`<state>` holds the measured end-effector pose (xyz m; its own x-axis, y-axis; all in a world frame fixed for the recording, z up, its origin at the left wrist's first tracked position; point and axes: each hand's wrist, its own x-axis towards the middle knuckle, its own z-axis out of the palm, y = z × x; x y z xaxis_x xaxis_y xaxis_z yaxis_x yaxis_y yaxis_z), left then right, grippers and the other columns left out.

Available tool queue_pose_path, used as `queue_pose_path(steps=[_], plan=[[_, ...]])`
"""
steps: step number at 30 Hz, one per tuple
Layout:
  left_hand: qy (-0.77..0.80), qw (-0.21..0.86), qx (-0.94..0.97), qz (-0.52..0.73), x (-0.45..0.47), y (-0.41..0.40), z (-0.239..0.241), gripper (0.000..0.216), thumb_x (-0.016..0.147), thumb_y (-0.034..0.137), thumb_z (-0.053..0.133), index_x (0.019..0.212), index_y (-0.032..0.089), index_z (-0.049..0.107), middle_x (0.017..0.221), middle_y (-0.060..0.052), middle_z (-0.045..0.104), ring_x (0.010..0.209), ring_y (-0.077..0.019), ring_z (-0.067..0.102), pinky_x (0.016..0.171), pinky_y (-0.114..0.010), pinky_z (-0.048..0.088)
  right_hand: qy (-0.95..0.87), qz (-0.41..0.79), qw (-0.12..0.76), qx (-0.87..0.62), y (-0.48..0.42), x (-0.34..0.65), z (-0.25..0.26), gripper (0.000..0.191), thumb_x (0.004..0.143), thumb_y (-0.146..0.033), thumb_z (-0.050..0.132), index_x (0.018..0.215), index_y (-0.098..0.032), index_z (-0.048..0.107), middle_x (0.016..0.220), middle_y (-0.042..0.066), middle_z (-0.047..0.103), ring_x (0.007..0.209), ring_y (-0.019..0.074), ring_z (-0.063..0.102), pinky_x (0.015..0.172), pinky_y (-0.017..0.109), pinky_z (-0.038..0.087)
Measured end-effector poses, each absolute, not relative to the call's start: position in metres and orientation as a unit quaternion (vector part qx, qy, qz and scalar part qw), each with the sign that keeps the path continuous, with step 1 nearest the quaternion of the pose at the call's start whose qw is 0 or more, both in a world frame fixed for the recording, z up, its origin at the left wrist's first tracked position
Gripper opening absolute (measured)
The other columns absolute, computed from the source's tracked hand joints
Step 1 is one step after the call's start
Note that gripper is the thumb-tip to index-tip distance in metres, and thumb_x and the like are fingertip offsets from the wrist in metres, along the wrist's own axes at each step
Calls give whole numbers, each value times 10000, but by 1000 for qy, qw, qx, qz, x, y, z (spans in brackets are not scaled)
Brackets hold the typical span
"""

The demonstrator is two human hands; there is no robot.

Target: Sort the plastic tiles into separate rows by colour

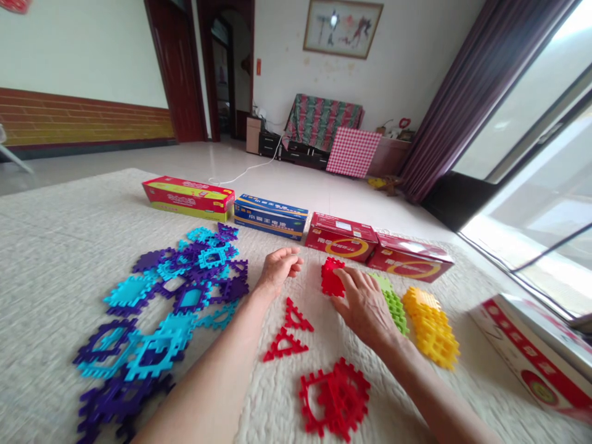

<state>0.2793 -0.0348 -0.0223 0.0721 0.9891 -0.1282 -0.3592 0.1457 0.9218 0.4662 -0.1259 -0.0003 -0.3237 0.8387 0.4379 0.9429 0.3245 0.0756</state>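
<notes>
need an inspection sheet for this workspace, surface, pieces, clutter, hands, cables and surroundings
Surface: cream textured cover
Job's things: red piece, two red triangles, red pile nearer the viewer, green pieces, yellow pieces, mixed purple and light blue pieces
Clutter: four boxes in a row beyond the pieces; white-and-red box at right
Left hand: fingers curled, nothing seen in it
Right hand: fingers at the red piece
Cables: white cable on the floor
Surroundings: dark curtain, framed picture
</notes>
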Motion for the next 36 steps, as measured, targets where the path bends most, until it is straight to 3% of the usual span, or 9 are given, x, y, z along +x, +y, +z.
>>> queue_pose_path(steps=[14, 18, 21, 23, 26, 30, 33, 36], plan=[[417, 625, 380, 539, 279, -36, -21, 278, 632, 154, 611, 904, 122, 658, 654, -23, 671, 499, -73, 567, 436, -157, 400, -814, -150, 197, -525, -130, 457, 6, 392, 832, -218, 566, 1216, -153, 523, 1243, 152, 534, 1108, 296, 492, 943, 468, 386], [417, 629, 373, 540, 279, -36, -21, 279, 622, 155, 617, 897, 128, 657, 644, -17, 668, 493, -72, 566, 434, -155, 396, -838, -47, 220, -498, -136, 450, 15, 248, 869, -169, 489, 1099, -173, 582, 1106, 108, 602, 1000, 224, 557, 869, 386, 449], [414, 629, 373, 542, 279, -36, -21, 279, 617, 156, 609, 891, 128, 654, 640, -14, 665, 494, -71, 565, 435, -154, 393, -850, 74, 180, -490, -149, 448, 25, 177, 864, -167, 502, 997, -179, 618, 919, 52, 641, 809, 159, 604, 752, 314, 482], [409, 628, 378, 544, 278, -36, -22, 277, 615, 162, 607, 887, 128, 654, 642, -14, 664, 494, -71, 564, 436, -155, 393, -852, 138, 141, -485, -162, 450, 33, 169, 848, -191, 540, 994, -184, 626, 898, 38, 648, 787, 146, 612, 742, 307, 490], [404, 625, 386, 545, 278, -36, -24, 279, 614, 175, 612, 887, 131, 654, 652, -14, 667, 500, -72, 565, 443, -159, 396, -854, 205, 87, -471, -186, 455, 42, 363, 782, -257, 642, 1137, -207, 588, 1097, 68, 627, 976, 181, 605, 861, 345, 492], [408, 624, 388, 542, 278, -37, -24, 291, 611, 187, 620, 895, 135, 656, 651, -13, 668, 505, -74, 566, 449, -164, 396, -855, 245, 50, -454, -218, 458, 49, 729, 685, -235, 721, 1352, -251, 428, 1405, 106, 432, 1209, 227, 495, 977, 367, 458], [413, 624, 386, 540, 279, -37, -23, 290, 603, 190, 630, 886, 135, 660, 648, -14, 668, 507, -77, 568, 454, -166, 397, -865, 233, 36, -442, -234, 451, 53, 744, 698, -140, 683, 1373, -289, 405, 1466, 79, 357, 1308, 236, 389, 1040, 388, 411], [416, 623, 386, 538, 279, -38, -21, 290, 602, 190, 635, 886, 137, 662, 652, -19, 671, 507, -78, 568, 457, -167, 397, -879, 208, 41, -428, -243, 441, 53, 571, 752, -65, 603, 1255, -324, 526, 1365, 31, 477, 1266, 205, 428, 1014, 368, 438]])
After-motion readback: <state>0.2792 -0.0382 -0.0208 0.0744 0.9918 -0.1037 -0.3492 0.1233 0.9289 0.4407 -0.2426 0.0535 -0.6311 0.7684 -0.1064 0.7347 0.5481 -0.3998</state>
